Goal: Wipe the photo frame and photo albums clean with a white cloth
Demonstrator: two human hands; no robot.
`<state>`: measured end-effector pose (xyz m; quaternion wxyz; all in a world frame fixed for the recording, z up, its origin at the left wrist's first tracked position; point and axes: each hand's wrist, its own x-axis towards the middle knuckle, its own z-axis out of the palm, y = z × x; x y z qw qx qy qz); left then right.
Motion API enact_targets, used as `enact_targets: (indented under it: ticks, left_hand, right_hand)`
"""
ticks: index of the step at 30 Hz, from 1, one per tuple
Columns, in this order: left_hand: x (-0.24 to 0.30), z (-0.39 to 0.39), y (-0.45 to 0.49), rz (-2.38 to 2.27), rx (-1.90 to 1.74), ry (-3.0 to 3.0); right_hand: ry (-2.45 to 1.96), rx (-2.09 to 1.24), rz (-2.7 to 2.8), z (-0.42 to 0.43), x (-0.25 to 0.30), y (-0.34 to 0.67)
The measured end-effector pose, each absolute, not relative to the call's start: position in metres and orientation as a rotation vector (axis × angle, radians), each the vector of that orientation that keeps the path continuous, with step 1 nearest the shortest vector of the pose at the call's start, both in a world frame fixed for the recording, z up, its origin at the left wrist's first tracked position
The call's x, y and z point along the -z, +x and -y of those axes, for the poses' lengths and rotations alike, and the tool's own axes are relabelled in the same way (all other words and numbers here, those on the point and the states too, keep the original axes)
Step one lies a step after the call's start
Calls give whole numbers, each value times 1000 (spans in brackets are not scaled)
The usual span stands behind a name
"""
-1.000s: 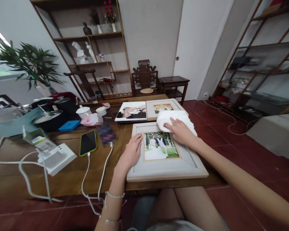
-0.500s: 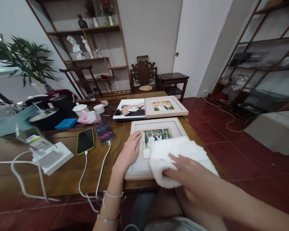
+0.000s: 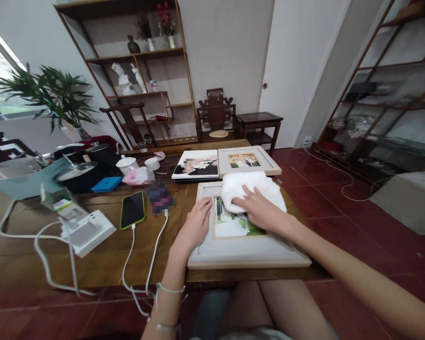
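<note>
Head view: picture frame [image 3: 244,255] at the near edge of the table [image 3: 102,269], by its right corner. Left hand [image 3: 197,221], fingers extended, rests on the frame's border; right hand [image 3: 263,208] lies on a white cloth [image 3: 256,182], grip indeterminable. Hard strokes toward that edge could drag the frame off.

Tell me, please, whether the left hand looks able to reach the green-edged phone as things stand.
Probably yes: the left hand only rests on the picture frame, and nothing tall stands between it and the phone.
</note>
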<state>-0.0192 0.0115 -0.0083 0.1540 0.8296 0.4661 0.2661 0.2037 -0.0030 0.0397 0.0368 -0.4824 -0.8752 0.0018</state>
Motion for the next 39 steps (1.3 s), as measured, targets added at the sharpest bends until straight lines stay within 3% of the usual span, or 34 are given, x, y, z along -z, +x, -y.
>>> enact_targets:
  ticks: [10,24,34,39]
  left_hand:
    - [8,-11,-20,-1337,-732,2393]
    - [13,-15,-21,-1323,-766,2392]
    - [12,-13,-20,-1319,-776,2391]
    - [12,-12,-20,-1312,-795,2376]
  right_hand:
    - [-1276,-504,2978,131,-66,185]
    - [-1456,86,2743,-17,-42,192]
    - [-1185,-311,2943,108,-62,186]
    - [-1216,-365,2837,111,-59,188]
